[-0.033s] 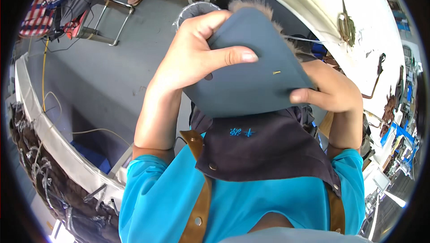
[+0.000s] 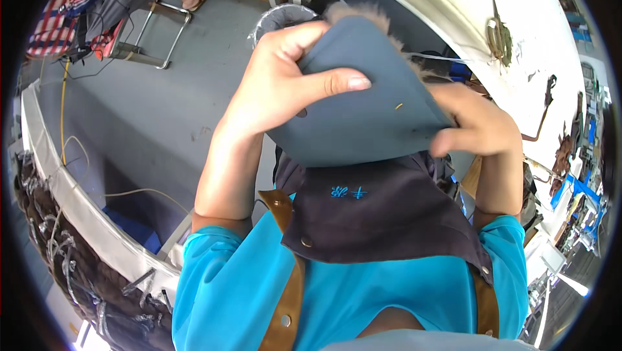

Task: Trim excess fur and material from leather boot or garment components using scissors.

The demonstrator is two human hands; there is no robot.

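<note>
Blue-grey panel (image 2: 363, 124), smooth-faced and round-cornered, tilts between the left hand (image 2: 275, 85), at ten o'clock, and the right hand (image 2: 476, 118), at three, with a dark apron (image 2: 382, 221) below at six. Brown fur (image 2: 356, 13) fringes its far side from twelve to two o'clock; a small yellow mark (image 2: 399, 106) sits toward three, a dark spot (image 2: 302, 113) at nine. The left hand holds the panel, thumb flat across the face. The right, slightly blurred, curls at the edge; whether it grips cannot be told.
</note>
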